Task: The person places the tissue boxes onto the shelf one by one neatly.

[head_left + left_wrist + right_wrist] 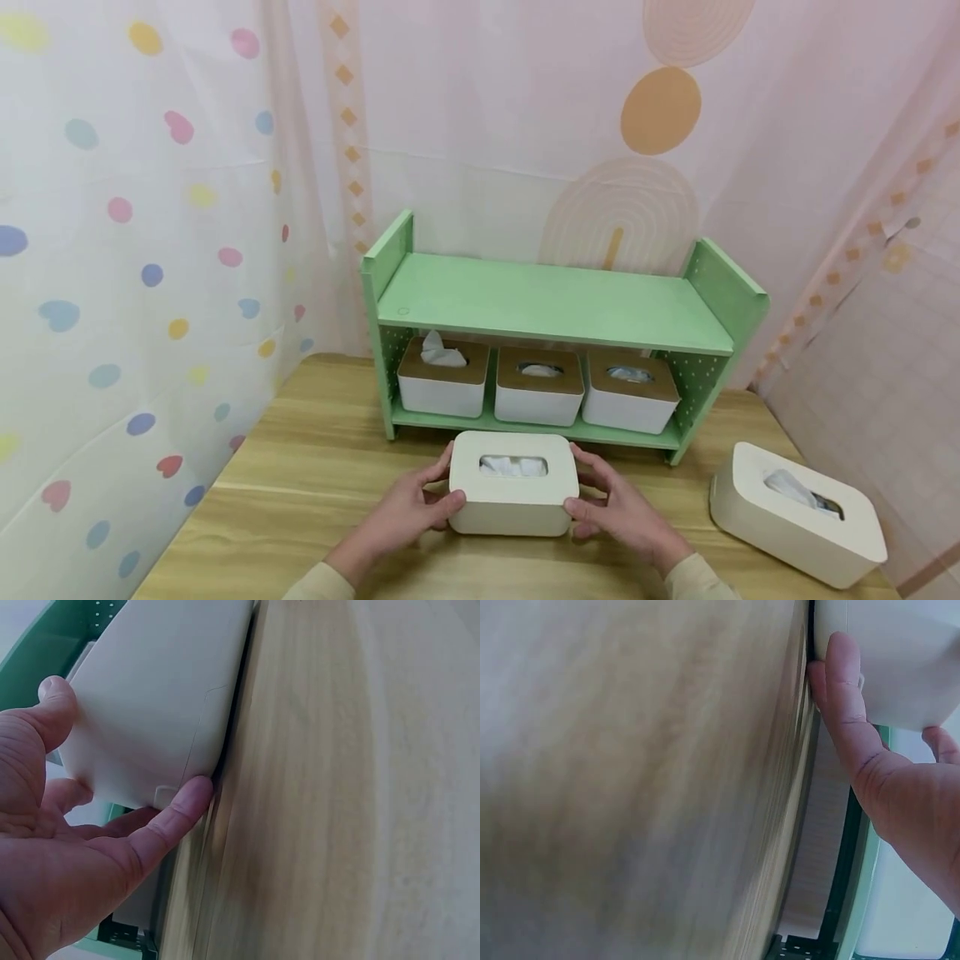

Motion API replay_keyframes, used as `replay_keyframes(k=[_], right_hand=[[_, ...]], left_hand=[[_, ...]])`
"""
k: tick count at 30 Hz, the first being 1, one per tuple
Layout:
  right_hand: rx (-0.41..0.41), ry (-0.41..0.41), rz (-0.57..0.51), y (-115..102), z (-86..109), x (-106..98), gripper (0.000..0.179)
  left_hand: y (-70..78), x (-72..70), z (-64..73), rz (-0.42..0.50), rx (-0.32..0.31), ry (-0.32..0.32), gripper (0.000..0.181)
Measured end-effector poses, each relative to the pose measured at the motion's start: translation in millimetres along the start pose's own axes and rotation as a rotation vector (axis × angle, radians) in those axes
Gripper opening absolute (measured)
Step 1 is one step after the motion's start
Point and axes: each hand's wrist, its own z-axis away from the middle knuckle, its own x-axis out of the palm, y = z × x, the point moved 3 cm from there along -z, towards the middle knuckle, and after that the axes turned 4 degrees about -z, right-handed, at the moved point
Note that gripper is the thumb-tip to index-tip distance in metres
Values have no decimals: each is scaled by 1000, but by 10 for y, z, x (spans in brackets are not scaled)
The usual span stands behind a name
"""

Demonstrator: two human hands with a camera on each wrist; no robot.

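Note:
A cream tissue box [514,518] with white tissue in its oval slot is held between both hands, in front of the green shelf. My left hand [408,510] grips its left end, thumb at the near corner and fingers along the side. At the opposite end, my right hand [622,510] grips it the same way. The left wrist view shows the box [157,690] low over the wooden table, a fingertip at its lower edge. In the right wrist view, fingers of the right hand [900,780] lie against the box's end [907,667].
A green two-tier shelf [540,300] stands at the back of the wooden table [300,467]. Three white tissue boxes with brown lids, left [442,393], middle [538,405] and right [630,410], fill its lower tier. Another cream tissue box [795,525] lies angled at the right.

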Motion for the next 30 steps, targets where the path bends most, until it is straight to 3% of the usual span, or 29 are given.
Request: replay_keyframes(k=[13,22,30], right_hand=[[2,3,-10,-4,13,29,99],[-1,2,-43,-22,55,73,99],[-20,18,-33,-66,80,70,96]], left_hand=[[4,21,39,18,-24,-16,86],[47,-42,75,27,16,-33,89],[130,-33,110,69,-17,43,89]])
